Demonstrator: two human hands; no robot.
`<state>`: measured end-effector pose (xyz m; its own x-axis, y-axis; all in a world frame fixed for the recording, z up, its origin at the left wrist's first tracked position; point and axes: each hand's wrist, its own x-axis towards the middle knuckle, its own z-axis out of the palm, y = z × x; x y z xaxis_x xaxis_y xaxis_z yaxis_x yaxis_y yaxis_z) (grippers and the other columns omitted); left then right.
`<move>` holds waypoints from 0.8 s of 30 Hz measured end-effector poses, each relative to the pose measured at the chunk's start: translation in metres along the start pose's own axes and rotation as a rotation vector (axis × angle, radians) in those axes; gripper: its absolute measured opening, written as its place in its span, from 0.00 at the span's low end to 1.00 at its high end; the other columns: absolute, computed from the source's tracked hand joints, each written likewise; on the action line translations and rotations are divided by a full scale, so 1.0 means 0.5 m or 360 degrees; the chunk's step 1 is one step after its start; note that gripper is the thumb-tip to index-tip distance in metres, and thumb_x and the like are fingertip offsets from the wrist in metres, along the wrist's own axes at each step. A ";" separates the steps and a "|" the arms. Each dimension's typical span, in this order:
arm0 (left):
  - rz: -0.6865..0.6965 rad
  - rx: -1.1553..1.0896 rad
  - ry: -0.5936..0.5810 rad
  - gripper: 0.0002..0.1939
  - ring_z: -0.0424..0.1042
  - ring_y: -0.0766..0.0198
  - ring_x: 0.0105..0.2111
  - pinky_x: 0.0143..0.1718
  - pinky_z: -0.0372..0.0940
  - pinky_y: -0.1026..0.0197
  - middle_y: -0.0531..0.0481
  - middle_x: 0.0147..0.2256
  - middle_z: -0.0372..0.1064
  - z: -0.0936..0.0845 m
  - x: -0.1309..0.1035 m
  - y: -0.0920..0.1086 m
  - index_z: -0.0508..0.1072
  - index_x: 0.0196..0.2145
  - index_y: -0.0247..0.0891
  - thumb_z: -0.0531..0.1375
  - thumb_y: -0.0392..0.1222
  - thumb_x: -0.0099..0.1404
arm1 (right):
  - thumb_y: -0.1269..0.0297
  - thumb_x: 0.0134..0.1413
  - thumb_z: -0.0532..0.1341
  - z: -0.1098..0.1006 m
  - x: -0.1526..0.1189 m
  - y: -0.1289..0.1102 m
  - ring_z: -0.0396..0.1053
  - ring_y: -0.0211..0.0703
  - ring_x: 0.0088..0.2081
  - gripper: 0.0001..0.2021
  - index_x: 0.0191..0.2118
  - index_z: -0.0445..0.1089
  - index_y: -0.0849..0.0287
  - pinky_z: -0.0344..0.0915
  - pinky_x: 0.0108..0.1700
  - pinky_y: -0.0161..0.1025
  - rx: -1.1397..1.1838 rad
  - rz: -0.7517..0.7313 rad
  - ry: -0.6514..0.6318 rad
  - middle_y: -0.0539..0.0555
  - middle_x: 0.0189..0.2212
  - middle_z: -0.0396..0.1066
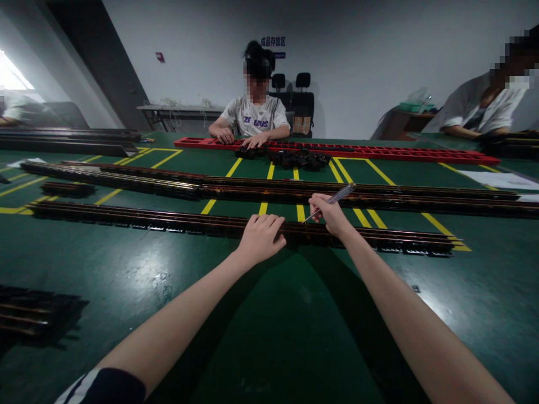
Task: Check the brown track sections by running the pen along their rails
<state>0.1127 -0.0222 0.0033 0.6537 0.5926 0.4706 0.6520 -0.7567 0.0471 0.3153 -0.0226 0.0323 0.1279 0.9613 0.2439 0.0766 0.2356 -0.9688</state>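
A long, narrow black rail [168,221] with thin copper-coloured lines along it lies crosswise on the green table. My left hand [261,238] is over its middle, fingers curled across the top and thumb on the near side, gripping it. In my right hand [328,215] is a slim screwdriver [342,193] with a translucent handle, held like a pen. Its thin shaft slants down to the left, and the tip is at the rail just right of my left hand. Whether the tip touches the rail I cannot tell.
Behind lie more long black rails [379,196], a heap of small black parts [301,159] and a long red slotted tray [400,152]. A person [256,118] works across the table; another [475,112] is at right. More dark rails [33,314] lie near left.
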 end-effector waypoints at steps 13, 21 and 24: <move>0.0002 0.0003 0.0010 0.18 0.71 0.53 0.47 0.49 0.63 0.50 0.42 0.47 0.74 0.001 0.000 0.000 0.71 0.51 0.34 0.54 0.40 0.64 | 0.57 0.42 0.64 0.001 0.001 0.000 0.52 0.30 0.13 0.19 0.13 0.56 0.56 0.52 0.14 0.30 0.0004 -0.0007 0.0007 0.45 0.10 0.54; 0.0009 -0.0012 0.0016 0.19 0.72 0.54 0.47 0.49 0.64 0.50 0.41 0.47 0.74 0.002 0.000 -0.002 0.71 0.51 0.33 0.53 0.41 0.65 | 0.59 0.43 0.63 0.001 0.000 0.000 0.51 0.29 0.13 0.18 0.13 0.56 0.57 0.50 0.14 0.30 0.0013 -0.0008 0.0014 0.45 0.10 0.54; 0.0008 -0.0008 0.0011 0.19 0.72 0.54 0.47 0.49 0.64 0.50 0.41 0.47 0.73 0.001 0.000 -0.001 0.71 0.51 0.33 0.53 0.41 0.65 | 0.59 0.42 0.63 0.002 0.000 -0.001 0.51 0.30 0.13 0.18 0.12 0.57 0.57 0.50 0.14 0.30 0.0022 -0.0008 0.0018 0.45 0.10 0.54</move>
<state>0.1125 -0.0219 0.0030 0.6542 0.5869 0.4771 0.6470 -0.7609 0.0491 0.3142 -0.0225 0.0326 0.1386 0.9585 0.2490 0.0634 0.2423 -0.9681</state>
